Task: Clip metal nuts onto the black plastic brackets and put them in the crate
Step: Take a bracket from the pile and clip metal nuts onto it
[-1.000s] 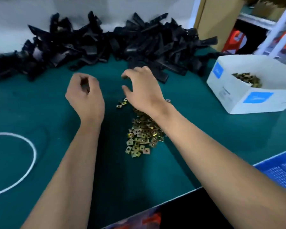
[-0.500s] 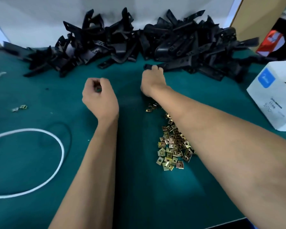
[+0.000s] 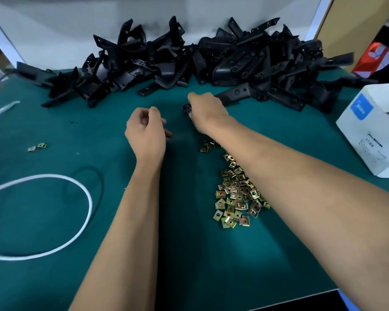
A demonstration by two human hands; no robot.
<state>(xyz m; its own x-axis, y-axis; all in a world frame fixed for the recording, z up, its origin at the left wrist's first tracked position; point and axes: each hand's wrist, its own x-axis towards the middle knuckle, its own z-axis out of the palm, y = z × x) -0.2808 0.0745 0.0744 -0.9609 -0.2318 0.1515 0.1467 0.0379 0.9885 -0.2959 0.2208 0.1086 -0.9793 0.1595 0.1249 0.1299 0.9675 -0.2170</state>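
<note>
On the green tabletop (image 3: pixel 54 277), near the heap of black brackets (image 3: pixel 211 63), the right hand (image 3: pixel 206 111) grips one black bracket (image 3: pixel 234 94) by its end. The left hand (image 3: pixel 146 131) hovers beside it, fingers loosely curled; whether it holds anything is unclear. Metal nuts (image 3: pixel 238 194) lie under the right forearm.

Brackets (image 3: pixel 211 59), nuts (image 3: pixel 238 194) on green table (image 3: pixel 54 277)
</note>
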